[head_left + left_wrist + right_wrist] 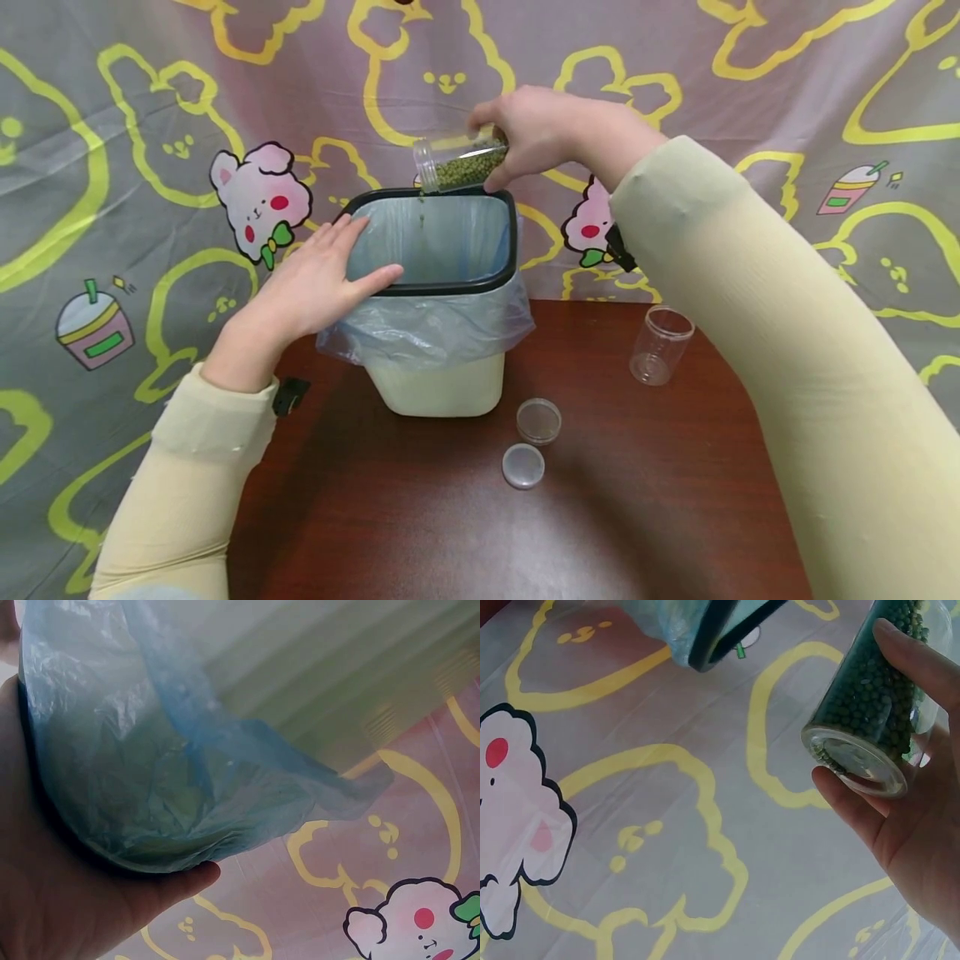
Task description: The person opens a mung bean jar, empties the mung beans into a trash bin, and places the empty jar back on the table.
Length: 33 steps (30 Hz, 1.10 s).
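Observation:
My right hand (536,133) grips a clear jar (431,167) holding green beans (468,171), probably mung beans. The jar is tilted on its side over the bin, mouth to the left, and a few beans fall from it. In the right wrist view the right hand (922,802) is around the lower part of the jar (855,754). My left hand (311,279) lies on the left side of the bin's black rim (450,288), fingers and thumb extended. A bluish plastic bag (442,329) lines the cream bin (450,387) and hangs over its outside.
An empty clear jar (660,346) stands at the right on the dark wooden table (637,475). Two round lids, one clear (538,421) and one whitish (522,466), lie in front of the bin. A patterned cloth (300,92) hangs behind everything.

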Each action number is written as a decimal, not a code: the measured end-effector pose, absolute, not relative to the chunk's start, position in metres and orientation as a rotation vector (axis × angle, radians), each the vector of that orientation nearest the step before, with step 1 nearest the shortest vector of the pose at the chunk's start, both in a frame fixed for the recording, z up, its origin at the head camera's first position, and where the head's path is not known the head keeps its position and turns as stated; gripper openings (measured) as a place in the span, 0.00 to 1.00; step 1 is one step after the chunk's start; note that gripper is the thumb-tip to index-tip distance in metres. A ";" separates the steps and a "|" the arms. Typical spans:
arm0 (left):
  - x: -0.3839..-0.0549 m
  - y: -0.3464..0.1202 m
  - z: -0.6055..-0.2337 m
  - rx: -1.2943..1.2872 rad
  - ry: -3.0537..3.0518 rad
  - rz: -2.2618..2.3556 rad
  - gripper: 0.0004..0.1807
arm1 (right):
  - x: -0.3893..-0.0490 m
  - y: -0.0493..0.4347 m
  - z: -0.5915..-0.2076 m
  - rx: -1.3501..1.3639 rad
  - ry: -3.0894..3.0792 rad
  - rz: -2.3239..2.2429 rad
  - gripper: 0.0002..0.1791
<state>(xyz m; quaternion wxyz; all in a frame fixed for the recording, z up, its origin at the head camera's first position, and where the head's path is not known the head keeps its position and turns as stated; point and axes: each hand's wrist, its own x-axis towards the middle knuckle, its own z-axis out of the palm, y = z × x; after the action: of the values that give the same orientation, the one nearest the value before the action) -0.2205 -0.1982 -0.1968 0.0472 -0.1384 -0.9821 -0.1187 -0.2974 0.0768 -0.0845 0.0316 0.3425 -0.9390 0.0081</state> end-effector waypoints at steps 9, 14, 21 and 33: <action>-0.220 -0.198 -0.196 -0.415 -2.992 -0.360 0.55 | -0.296 0.077 -0.084 1.012 -2.914 0.034 0.40; -0.221 -0.197 -0.196 -0.418 -2.989 -0.368 0.54 | -0.297 0.078 -0.084 1.014 -2.895 0.025 0.40; -0.222 -0.196 -0.198 -0.427 -2.979 -0.373 0.54 | -0.297 0.081 -0.085 1.021 -2.893 0.019 0.39; -0.222 -0.195 -0.198 -0.425 -2.977 -0.361 0.54 | -0.294 0.083 -0.084 0.997 -2.878 0.022 0.38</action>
<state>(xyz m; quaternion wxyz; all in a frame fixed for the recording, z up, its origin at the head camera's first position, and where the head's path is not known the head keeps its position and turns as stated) -0.2220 -0.1950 -0.1981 0.0563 -0.1402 -0.9814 -0.1188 -0.2944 0.0830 -0.0845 0.0478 0.3270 -0.9438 0.0072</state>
